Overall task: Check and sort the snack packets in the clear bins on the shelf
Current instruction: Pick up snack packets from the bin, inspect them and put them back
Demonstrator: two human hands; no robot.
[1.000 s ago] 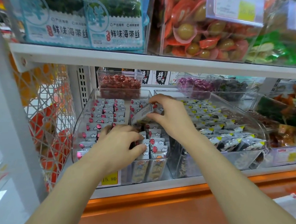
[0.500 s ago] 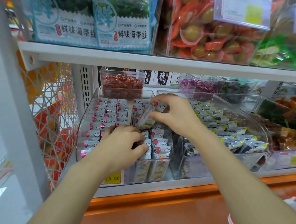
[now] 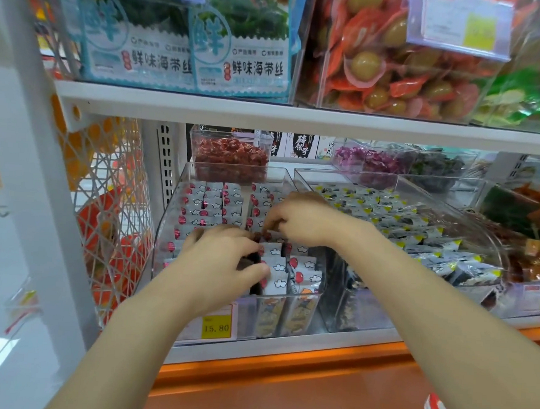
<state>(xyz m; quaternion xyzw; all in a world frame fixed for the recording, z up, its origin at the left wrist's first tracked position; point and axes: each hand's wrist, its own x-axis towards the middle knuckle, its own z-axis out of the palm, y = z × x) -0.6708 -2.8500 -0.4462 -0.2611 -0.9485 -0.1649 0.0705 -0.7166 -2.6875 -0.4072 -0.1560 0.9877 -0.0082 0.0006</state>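
A clear bin (image 3: pixel 166 229) on the lower shelf holds rows of small silver snack packets (image 3: pixel 213 205) with red dots and white clouds. My left hand (image 3: pixel 224 261) rests in the front of this bin, fingers curled over the standing packets, thumb against a white cloud packet (image 3: pixel 277 268). My right hand (image 3: pixel 305 219) reaches in just behind it with fingertips curled down into the packet row; what they pinch is hidden. To the right, a second clear bin (image 3: pixel 344 307) holds silver packets with yellow corners (image 3: pixel 418 242).
A yellow price tag (image 3: pixel 217 327) reading 15.80 sits on the bin's front. Behind stand small tubs of red (image 3: pixel 230 157) and purple (image 3: pixel 372 161) snacks. The upper shelf (image 3: pixel 268 112) carries seaweed packs and orange-wrapped eggs. A white wire basket (image 3: pixel 110 213) hangs at left.
My right hand has lowered the packet it held tilted above the rows down into the bin, close to my left hand. My left hand has stayed in place.
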